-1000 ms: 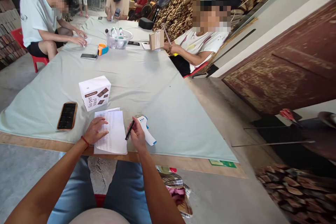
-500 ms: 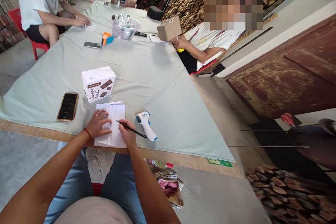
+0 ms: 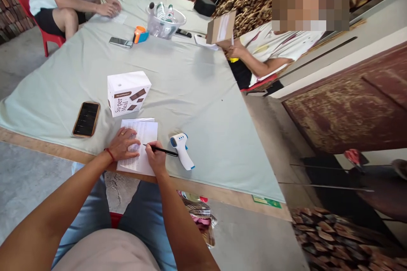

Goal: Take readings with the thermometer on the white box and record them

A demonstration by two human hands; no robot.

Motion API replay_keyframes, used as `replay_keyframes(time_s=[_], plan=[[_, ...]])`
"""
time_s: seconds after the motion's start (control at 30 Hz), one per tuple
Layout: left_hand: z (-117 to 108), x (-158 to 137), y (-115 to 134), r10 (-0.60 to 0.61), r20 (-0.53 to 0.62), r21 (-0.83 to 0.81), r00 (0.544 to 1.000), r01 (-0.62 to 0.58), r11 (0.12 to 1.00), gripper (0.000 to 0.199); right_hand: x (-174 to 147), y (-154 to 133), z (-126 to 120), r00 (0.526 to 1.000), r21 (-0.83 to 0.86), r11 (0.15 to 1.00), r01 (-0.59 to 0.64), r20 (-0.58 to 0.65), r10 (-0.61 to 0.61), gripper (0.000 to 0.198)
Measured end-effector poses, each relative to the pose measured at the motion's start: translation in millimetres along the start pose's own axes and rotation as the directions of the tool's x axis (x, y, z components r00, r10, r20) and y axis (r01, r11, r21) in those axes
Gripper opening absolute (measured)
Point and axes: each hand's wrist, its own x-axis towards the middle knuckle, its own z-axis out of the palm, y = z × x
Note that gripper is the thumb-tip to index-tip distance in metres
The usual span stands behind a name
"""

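The paper (image 3: 143, 164) is being supported at the near edge of the table, on the pale cloth (image 3: 219, 135). It is being held down by the left hand (image 3: 125, 142), which is being laid palm-down over the left part of the sheet; its fingers are being kept apart. A red cord (image 3: 109, 155) is being worn at the left wrist.

The black pen (image 3: 165, 150) is being gripped by the right hand (image 3: 155, 156), at the right side of the paper. The right fingers are being clamped on the barrel close to the tip. The tip is being pointed left over the sheet; contact with the sheet cannot be told.

A white thermometer (image 3: 183, 151) is being supported on the cloth just right of the right hand. A white box (image 3: 129, 93) is being stood upright just beyond the paper, and a phone (image 3: 86, 119) is being supported to its near left. At the far right, a cardboard box (image 3: 220, 28) is being held by another person (image 3: 267, 53).
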Motion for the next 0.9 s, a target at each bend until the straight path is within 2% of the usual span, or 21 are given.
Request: replay_keyframes(time_s=[0.57,0.9], plan=[[-0.3,0.6,1.0,-0.006,0.008,0.008,1.0,0.006,1.0,0.036,0.1,3.7,3.3,0.999,-0.046,0.999,0.013,0.037,-0.011,0.019],[-0.8,0.8,0.5,-0.007,-0.002,-0.055,1.0,0.007,0.998,0.034,0.2,5.4,2.8,0.999,-0.048,0.998,0.028,0.039,-0.026,0.019]])
